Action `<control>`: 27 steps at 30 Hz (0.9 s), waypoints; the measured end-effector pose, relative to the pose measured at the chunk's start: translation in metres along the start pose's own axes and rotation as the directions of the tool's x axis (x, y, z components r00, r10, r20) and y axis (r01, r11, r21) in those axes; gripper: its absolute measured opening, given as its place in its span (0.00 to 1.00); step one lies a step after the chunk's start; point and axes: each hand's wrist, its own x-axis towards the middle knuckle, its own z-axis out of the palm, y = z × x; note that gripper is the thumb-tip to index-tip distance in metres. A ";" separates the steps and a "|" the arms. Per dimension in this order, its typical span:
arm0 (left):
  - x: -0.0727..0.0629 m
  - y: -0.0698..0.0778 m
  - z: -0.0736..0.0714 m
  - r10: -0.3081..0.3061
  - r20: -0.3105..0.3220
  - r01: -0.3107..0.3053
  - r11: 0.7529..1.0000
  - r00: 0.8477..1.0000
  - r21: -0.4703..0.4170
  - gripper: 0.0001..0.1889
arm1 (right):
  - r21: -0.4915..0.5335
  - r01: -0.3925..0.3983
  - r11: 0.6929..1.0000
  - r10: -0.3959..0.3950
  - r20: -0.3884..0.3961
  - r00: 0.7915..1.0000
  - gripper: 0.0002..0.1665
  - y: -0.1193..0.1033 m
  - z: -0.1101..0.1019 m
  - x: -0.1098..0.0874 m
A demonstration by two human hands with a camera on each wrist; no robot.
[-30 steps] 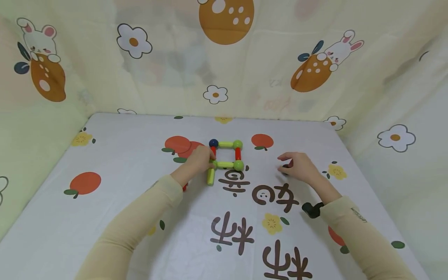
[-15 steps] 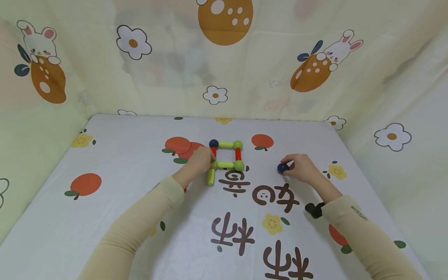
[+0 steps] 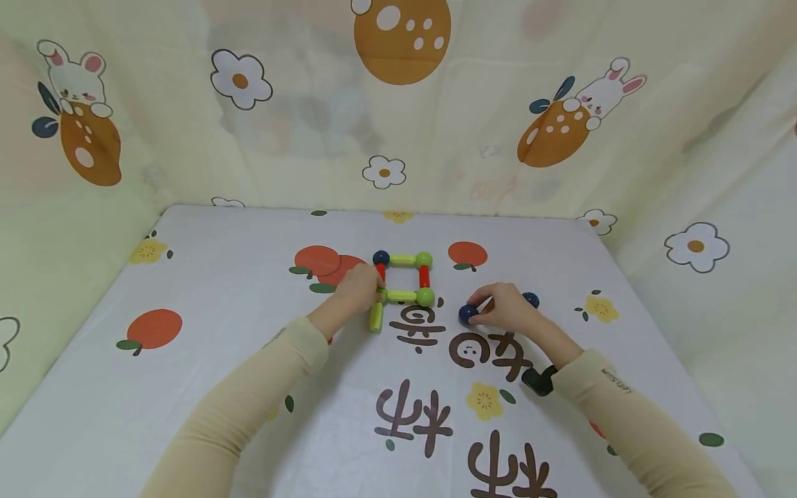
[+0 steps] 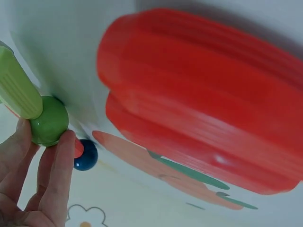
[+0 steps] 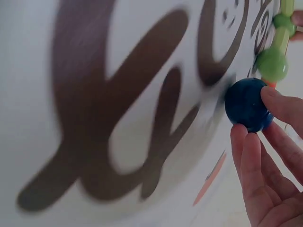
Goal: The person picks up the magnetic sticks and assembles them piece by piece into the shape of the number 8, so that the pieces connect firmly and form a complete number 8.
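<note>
A square frame of building rods and balls lies on the table: light-green rods (image 3: 401, 296), red rods (image 3: 425, 277), green balls (image 3: 425, 297) and a dark blue ball (image 3: 381, 258) at its far left corner. My left hand (image 3: 356, 289) pinches the green ball (image 4: 49, 121) at the near left corner, from which another light-green rod (image 3: 376, 318) points toward me. Held between the thumb and fingers of my right hand (image 3: 506, 308) is a loose dark blue ball (image 5: 248, 104), to the right of the frame and apart from it.
Another dark blue ball (image 3: 530, 299) sits just behind my right hand. Red rods (image 4: 203, 94) lie close to my left wrist, mostly hidden by the sleeve in the head view. A printed cloth (image 3: 249, 235) covers the table, and a patterned curtain (image 3: 299, 138) stands behind.
My right hand has picked up a blue ball and moved left with it toward the frame, uncovering a second blue ball behind. My left hand stays on the frame's corner.
</note>
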 end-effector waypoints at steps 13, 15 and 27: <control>0.002 0.002 0.000 0.020 -0.012 -0.019 0.999 1.000 0.042 0.14 | 0.153 0.112 0.982 -0.134 0.143 0.981 0.17 -0.046 0.030 0.006; 0.002 0.002 0.000 0.020 -0.010 -0.019 0.999 1.000 0.046 0.15 | 0.180 0.127 0.975 -0.157 0.161 0.974 0.16 -0.052 0.035 0.008; 0.001 -0.001 -0.003 0.058 -0.014 -0.057 0.997 0.998 0.057 0.13 | 0.262 0.202 0.944 -0.257 0.196 0.946 0.16 -0.085 0.061 0.023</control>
